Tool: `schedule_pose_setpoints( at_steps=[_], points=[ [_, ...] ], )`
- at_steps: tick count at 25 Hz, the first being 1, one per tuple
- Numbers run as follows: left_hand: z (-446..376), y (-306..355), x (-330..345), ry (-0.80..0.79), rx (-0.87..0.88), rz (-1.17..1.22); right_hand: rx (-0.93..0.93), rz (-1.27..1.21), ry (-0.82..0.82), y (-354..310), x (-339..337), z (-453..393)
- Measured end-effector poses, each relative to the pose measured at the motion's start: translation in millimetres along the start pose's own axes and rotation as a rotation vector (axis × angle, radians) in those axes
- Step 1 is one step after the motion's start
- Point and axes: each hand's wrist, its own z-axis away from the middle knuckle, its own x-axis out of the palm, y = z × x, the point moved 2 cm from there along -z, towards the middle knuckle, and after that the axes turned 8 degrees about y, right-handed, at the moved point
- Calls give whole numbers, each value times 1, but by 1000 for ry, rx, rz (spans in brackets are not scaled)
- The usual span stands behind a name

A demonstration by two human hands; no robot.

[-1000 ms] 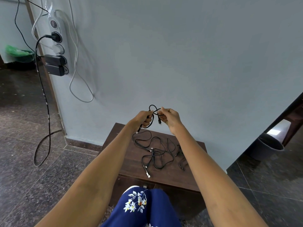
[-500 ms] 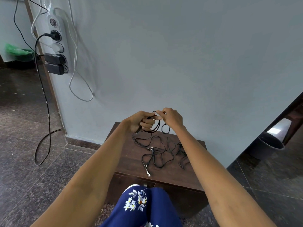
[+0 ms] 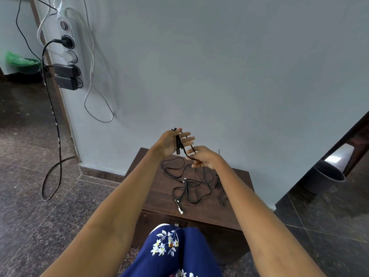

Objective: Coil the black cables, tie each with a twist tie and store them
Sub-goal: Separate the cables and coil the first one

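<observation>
Cable: a black cable (image 3: 178,143) is folded into a few straight lengths, held up above the stand.
Left hand: the left hand (image 3: 171,143) is palm up, thumb pinning the folded lengths against the palm, fingers spread straight.
Right hand: the right hand (image 3: 203,159) pinches the cable's free run just beside the left, fingers curled round it.
Pile: more black cables (image 3: 189,183) lie loose and tangled on the wooden stand (image 3: 151,188), under the hands.
Progress: early, I'd judge; only this one cable is being gathered, and it isn't a finished coil.
Left to do: finishing the coil, tying it, then all the pile, then storing.
Twist ties: I can't pick any out from here.
Nearby: a power strip (image 3: 68,54) hangs on the wall, a dark bucket (image 3: 324,177) sits at right.
</observation>
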Motion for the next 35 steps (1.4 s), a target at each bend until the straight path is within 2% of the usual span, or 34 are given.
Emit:
schedule_pose_setpoints(
  at_steps=[1,3,5,7,9,14,16,19,21,24,27,30,32,35],
  points=[
    [-1,-2,-1,30,3,97,-4,-68,39,0,0,-1],
    [-4,-1,-6,91,29,208,17,-379,113,0,0,-3],
    [-5,0,-9,101,23,192,66,-742,126,0,0,-4],
    [-3,-1,-5,78,4,165,102,-958,137,-1,0,-6],
    [-1,1,0,61,10,163,127,-1038,172,-5,2,-6],
    [-1,4,-2,-1,2,188,113,-1008,309,-5,-9,-5],
    [1,3,-4,-24,9,186,110,-835,364,-4,-12,-2],
    [-3,0,-1,-45,28,216,56,-13,375,-1,-10,2],
    [-9,0,0,-41,51,200,30,346,258,1,-5,6],
    [-15,-5,-2,42,88,24,-53,527,49,0,4,9],
    [-20,-13,-8,172,121,-352,-214,701,16,-7,6,9],
    [-21,-19,-4,103,144,-801,-273,745,-10,-17,7,8],
    [-18,-23,1,24,151,-1020,-308,816,7,-24,2,8],
    [-12,-29,-1,-52,-22,-1003,-359,789,177,-29,-10,11]
  ],
)
